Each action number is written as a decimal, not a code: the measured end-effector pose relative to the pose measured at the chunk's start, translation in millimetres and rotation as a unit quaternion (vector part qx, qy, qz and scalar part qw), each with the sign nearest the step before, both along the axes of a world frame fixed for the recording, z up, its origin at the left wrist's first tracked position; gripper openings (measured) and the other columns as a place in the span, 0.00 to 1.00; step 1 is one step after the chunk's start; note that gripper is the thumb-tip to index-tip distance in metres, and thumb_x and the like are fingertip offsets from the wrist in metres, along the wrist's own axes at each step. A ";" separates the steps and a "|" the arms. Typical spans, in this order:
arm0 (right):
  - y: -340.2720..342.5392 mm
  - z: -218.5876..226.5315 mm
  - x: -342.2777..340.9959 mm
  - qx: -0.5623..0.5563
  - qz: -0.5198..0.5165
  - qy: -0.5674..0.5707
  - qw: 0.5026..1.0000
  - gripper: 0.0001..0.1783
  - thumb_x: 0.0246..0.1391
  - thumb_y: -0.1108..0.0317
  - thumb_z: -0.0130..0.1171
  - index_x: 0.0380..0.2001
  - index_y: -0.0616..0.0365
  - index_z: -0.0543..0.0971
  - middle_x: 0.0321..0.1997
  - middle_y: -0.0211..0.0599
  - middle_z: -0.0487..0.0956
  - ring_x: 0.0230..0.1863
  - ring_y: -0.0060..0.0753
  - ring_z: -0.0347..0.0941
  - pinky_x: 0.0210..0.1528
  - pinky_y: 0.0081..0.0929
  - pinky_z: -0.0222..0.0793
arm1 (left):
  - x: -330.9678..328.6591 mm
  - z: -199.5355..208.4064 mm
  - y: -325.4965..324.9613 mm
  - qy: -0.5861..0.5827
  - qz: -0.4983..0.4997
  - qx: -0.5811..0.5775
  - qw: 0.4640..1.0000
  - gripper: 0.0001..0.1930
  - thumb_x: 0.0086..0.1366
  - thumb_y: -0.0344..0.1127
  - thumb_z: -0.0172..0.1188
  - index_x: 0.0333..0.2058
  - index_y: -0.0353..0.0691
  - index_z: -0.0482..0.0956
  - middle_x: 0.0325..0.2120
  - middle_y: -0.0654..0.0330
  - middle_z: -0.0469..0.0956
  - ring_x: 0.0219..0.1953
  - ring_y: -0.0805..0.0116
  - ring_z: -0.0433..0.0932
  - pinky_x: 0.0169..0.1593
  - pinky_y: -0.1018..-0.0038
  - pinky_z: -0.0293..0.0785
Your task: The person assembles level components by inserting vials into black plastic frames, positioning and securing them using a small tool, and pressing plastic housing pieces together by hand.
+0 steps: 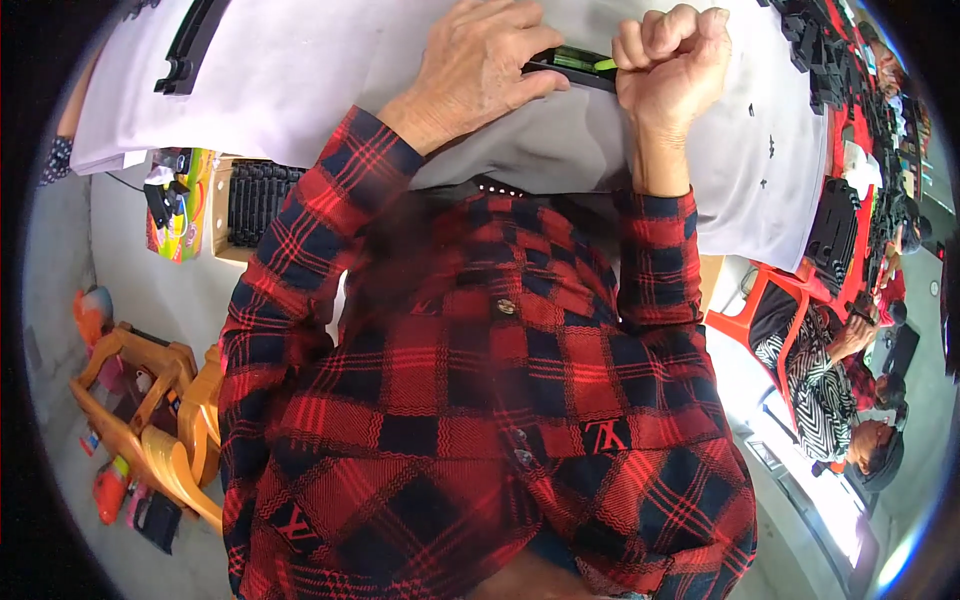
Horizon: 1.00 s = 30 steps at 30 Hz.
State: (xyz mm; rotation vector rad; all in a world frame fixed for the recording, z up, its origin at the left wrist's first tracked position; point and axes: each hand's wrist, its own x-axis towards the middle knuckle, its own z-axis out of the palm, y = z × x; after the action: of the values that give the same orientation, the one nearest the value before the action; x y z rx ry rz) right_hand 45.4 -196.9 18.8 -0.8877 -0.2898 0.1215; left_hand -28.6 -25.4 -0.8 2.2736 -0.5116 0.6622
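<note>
White-covered worktop (300, 70) carries a black part (565, 65) with a green strip. Left hand (480, 65) lies flat, pinning the part; right hand (668, 55), fisted, grips its right end. Steady downward pressure from the left hand would keep it from sliding.

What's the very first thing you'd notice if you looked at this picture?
The big red and black checked shirt fills the middle and bottom of the view. Above it, at the top, the left hand lies flat on a dark part with a green strip, and the right hand is a closed fist at that part's right end, on a pale cloth-covered table. At lower left an orange wooden chair stands on the floor.
</note>
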 end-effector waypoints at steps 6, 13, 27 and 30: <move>0.7 -3.3 -0.6 -0.009 0.002 -0.019 1.000 0.31 0.73 0.45 0.40 0.15 0.46 0.59 0.11 0.23 0.53 0.11 0.21 0.42 0.15 0.24 0.41 | 0.2 -2.5 0.9 -0.009 0.002 0.012 1.000 0.13 0.52 0.41 0.70 0.31 0.39 0.82 0.27 0.55 0.73 0.35 0.52 0.75 0.44 0.58 0.69; 10.7 4.5 -1.3 -0.078 -0.024 -0.028 0.996 0.31 0.73 0.45 0.40 0.15 0.46 0.58 0.11 0.22 0.52 0.11 0.20 0.42 0.14 0.24 0.40 | 2.6 -5.7 1.6 0.016 0.009 0.018 1.000 0.13 0.52 0.41 0.70 0.31 0.38 0.81 0.27 0.55 0.73 0.35 0.52 0.75 0.46 0.58 0.70; 17.7 10.4 -1.6 -0.232 -0.071 -0.077 0.967 0.32 0.73 0.48 0.38 0.13 0.50 0.61 0.10 0.23 0.55 0.09 0.20 0.49 0.13 0.22 0.45 | 2.6 2.8 0.3 -0.008 -0.005 0.017 1.000 0.15 0.51 0.44 0.70 0.28 0.37 0.81 0.27 0.55 0.74 0.35 0.52 0.73 0.41 0.59 0.69; 22.5 11.2 -2.2 -0.268 -0.072 -0.088 0.957 0.32 0.73 0.49 0.37 0.13 0.51 0.61 0.10 0.24 0.56 0.09 0.20 0.50 0.13 0.22 0.45 | 1.3 0.7 2.8 -0.005 -0.012 0.026 1.000 0.16 0.52 0.44 0.68 0.30 0.36 0.82 0.28 0.54 0.75 0.36 0.52 0.74 0.42 0.58 0.69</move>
State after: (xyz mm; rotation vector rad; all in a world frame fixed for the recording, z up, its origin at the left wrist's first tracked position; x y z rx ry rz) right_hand 43.1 -174.3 30.0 -1.4598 -0.3646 -0.0196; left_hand -27.2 -22.6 -0.2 2.3093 -0.5670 0.6556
